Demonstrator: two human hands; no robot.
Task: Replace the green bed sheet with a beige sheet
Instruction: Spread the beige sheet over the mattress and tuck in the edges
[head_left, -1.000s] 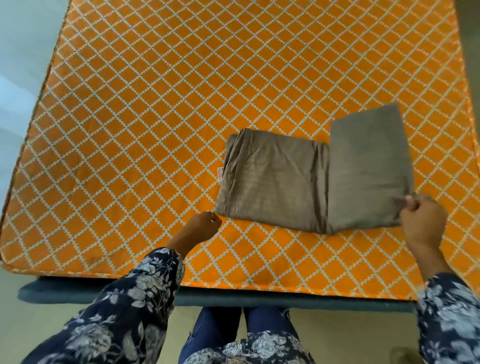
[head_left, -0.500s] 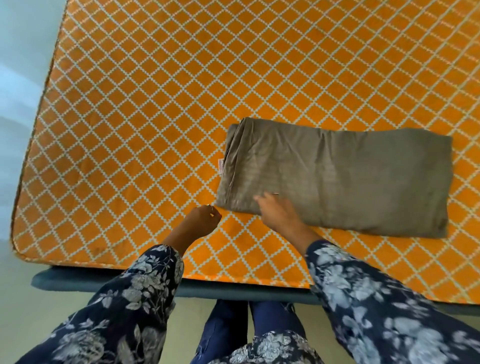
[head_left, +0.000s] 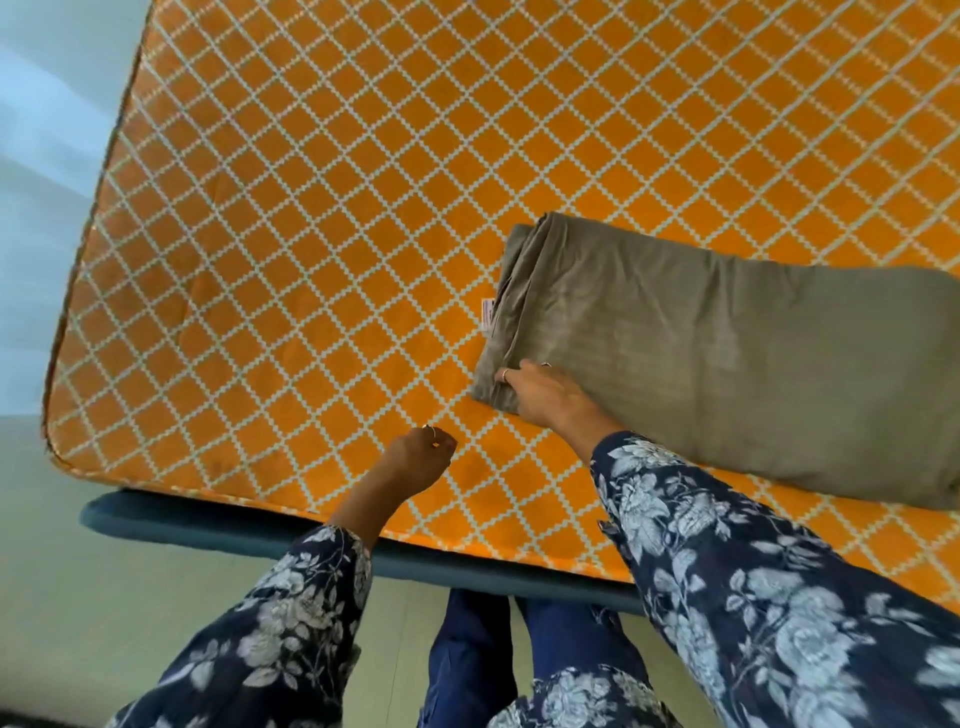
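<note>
My right hand (head_left: 540, 397) pinches the folded beige sheet's (head_left: 727, 358) near-left corner, left hand (head_left: 421, 457) curled empty; grabbing several layers could tangle the unfolding.

Illumination is bright, soft and even with only faint shadows and no glare, wide-angle distortion bows the mattress (head_left: 322, 249) edges, and streaked motion blur softens the pale floor (head_left: 47, 156) at upper left.
</note>
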